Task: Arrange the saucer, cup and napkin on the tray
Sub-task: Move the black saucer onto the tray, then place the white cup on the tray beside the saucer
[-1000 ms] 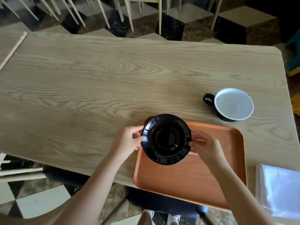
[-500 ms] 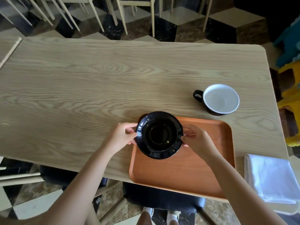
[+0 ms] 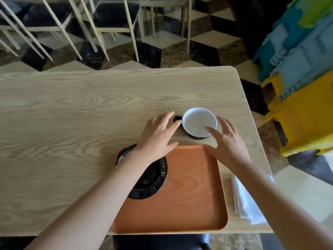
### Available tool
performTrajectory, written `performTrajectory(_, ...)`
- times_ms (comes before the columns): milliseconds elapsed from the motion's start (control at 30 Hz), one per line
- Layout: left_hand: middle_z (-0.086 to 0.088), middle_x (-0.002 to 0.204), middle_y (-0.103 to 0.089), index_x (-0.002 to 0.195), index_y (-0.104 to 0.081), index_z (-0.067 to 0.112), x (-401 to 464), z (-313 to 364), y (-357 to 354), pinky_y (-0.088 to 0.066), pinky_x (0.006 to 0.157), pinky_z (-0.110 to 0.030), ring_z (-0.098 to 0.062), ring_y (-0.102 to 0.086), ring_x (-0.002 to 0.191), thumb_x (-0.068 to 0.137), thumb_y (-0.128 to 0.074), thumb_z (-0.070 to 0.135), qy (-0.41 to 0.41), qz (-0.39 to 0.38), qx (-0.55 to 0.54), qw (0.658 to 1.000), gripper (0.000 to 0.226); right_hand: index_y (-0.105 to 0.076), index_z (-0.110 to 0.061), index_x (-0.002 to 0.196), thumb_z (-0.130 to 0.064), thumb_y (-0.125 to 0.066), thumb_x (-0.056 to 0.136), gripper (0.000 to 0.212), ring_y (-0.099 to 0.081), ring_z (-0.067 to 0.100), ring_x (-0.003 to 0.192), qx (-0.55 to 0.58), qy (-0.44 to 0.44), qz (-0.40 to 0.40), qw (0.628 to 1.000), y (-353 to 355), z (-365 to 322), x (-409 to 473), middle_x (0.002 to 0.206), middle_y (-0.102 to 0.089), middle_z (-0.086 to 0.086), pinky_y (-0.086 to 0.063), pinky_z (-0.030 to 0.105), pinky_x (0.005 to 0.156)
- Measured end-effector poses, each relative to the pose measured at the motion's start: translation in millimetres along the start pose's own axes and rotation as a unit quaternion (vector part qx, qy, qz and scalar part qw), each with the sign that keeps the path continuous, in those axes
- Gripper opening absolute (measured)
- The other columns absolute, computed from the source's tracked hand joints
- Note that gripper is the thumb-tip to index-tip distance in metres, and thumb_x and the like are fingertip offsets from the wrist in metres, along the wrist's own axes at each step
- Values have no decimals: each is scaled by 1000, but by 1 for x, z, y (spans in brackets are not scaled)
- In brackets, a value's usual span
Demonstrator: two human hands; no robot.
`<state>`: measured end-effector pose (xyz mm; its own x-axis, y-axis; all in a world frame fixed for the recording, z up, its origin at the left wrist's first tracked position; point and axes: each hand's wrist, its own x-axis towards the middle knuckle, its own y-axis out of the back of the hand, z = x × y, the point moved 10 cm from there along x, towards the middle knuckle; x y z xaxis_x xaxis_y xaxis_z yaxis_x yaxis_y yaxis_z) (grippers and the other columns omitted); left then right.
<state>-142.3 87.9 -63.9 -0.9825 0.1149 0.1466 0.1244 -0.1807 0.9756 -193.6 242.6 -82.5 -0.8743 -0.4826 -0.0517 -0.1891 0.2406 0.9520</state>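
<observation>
The wooden table (image 3: 72, 112) carries everything, with the orange tray (image 3: 191, 192) at its near edge, close to the body, likely so that each piece needs only a short carry onto it. The black saucer (image 3: 153, 177) lies on the tray's left part, partly hidden under the left forearm, leaving the right part bare, which looks like room kept for the napkin. The white napkin (image 3: 246, 201) is folded on the table just right of the tray, part of it under the right forearm. The cup (image 3: 199, 122), white inside and dark outside, stands upright on the table just beyond the tray's far edge, its handle (image 3: 177, 119) turned left. The left hand (image 3: 158, 132) has its fingers spread and loose beside the handle, holding nothing; whether a fingertip touches the handle I cannot tell. The right hand (image 3: 225, 139) is likewise spread and empty, its thumb over the cup's near right rim. Both flank the cup, so taking it up seems the step in hand, the saucer its likely seat. Nothing blocks that short way; chairs (image 3: 115, 17) and bright stacked things (image 3: 302, 78) stand well off the table
</observation>
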Motion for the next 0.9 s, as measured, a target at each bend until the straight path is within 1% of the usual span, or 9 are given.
performTrajectory(67,-18,145,-36,133,-47,14,14,7,-19,-39,96,-47,-34,-40,127,72,-75,34,-6,-40,23,999,70,-48,-25,131,-38,-69,75,61,-24,28,138,-11,-12,-31,999,-8,9,6,154,-23,8,-42,45,97)
performTrajectory(133,-13,151,-25,139,-37,18,22,6,-36,-33,101,-43,-29,-31,132,81,-66,38,15,-84,24,996,68,-48,-24,130,-40,-67,76,60,-33,26,133,-9,-21,-42,999,-13,14,11,153,-25,5,-46,42,90)
performTrajectory(167,-12,151,-26,139,-38,16,25,6,-41,-33,101,-42,-29,-31,133,83,-65,37,20,-93,13,995,66,-51,-21,128,-38,-68,76,57,-38,27,129,0,-19,-32,999,-12,14,14,151,-30,4,-47,40,87)
performTrajectory(233,-16,145,-36,131,-48,9,30,6,-39,-39,99,-43,-31,-38,130,82,-68,33,12,-68,-25,997,58,-58,-13,118,-34,-69,75,49,-51,29,118,18,-1,9,1000,-7,12,18,142,-43,6,-49,39,79)
performTrajectory(333,-18,131,-50,117,-59,4,38,5,-37,-48,87,-45,-34,-50,116,79,-72,26,1,-42,-73,996,46,-66,-5,103,-29,-74,72,40,-63,32,98,43,29,62,997,1,11,18,127,-58,9,-52,40,68)
performTrajectory(567,-12,115,-58,110,-66,9,44,-1,-34,-50,81,-47,-32,-53,105,75,-76,28,14,-35,-116,993,40,-68,-6,99,-29,-78,67,40,-68,31,74,54,69,92,992,9,10,19,118,-64,8,-54,39,59)
performTrajectory(700,-15,112,-61,103,-71,10,31,2,-20,-50,84,-45,-33,-55,104,68,-82,26,31,-8,-133,991,40,-69,-9,99,-23,-81,63,41,-68,29,73,77,90,93,989,17,8,11,120,-65,5,-57,40,60)
performTrajectory(800,-18,104,-64,96,-73,9,11,9,-4,-51,82,-42,-35,-60,95,61,-86,26,27,29,-135,990,41,-70,-10,98,-18,-85,57,45,-71,28,81,90,122,122,981,30,5,-5,120,-66,8,-59,40,61)
performTrajectory(900,-15,100,-66,94,-73,9,-14,21,7,-51,77,-35,-32,-62,87,66,-78,35,29,65,-125,990,39,-71,-10,97,-16,-88,53,48,-71,28,88,90,150,131,976,34,3,-26,119,-66,12,-60,42,60)
